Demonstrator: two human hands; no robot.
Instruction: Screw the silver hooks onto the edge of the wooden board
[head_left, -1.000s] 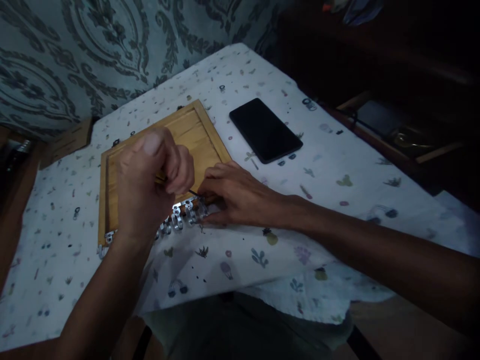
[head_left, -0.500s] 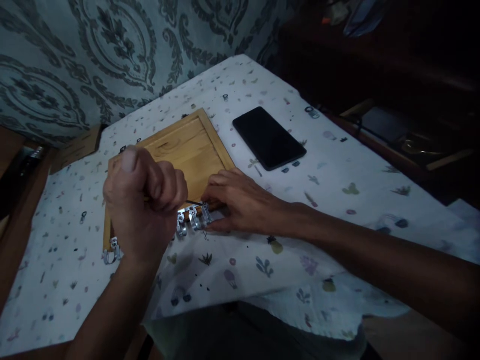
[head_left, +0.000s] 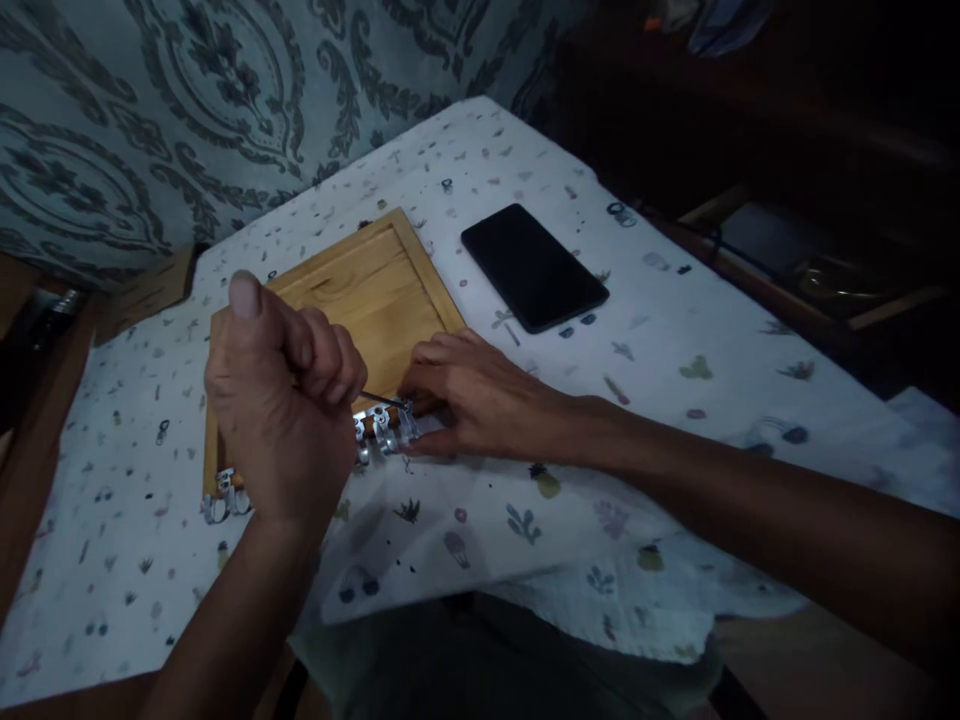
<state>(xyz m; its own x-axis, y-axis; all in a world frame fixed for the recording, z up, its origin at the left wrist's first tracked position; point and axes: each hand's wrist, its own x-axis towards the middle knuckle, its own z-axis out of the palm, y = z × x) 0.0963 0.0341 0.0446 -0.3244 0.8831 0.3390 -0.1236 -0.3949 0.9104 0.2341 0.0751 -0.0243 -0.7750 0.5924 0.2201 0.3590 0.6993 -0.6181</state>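
A yellow-brown wooden panel (head_left: 360, 290) with a raised frame lies flat on the table. Several shiny curved metal clips (head_left: 383, 430) line its near edge, with another pair (head_left: 226, 496) at the near left corner. My left hand (head_left: 281, 400) is closed in a fist, thumb up, above the panel's left part. From it a screwdriver (head_left: 382, 399) points right, its thin dark shaft reaching the rightmost clip; its handle is hidden in the fist. My right hand (head_left: 472, 395) pinches around that rightmost clip at the panel's near right corner, fingers above and thumb below.
A black smartphone (head_left: 534, 268) lies right of the panel. A white patterned cloth (head_left: 525, 530) covers the table and hangs over its front edge. Brown cardboard (head_left: 146, 295) lies at the far left, by the patterned wall (head_left: 225, 100). Dark furniture stands at right.
The whole view has shifted slightly, moving everything a little up and left. The left fist has tilted slightly; the shaft stays at the rightmost clip and the right hand keeps its hold.
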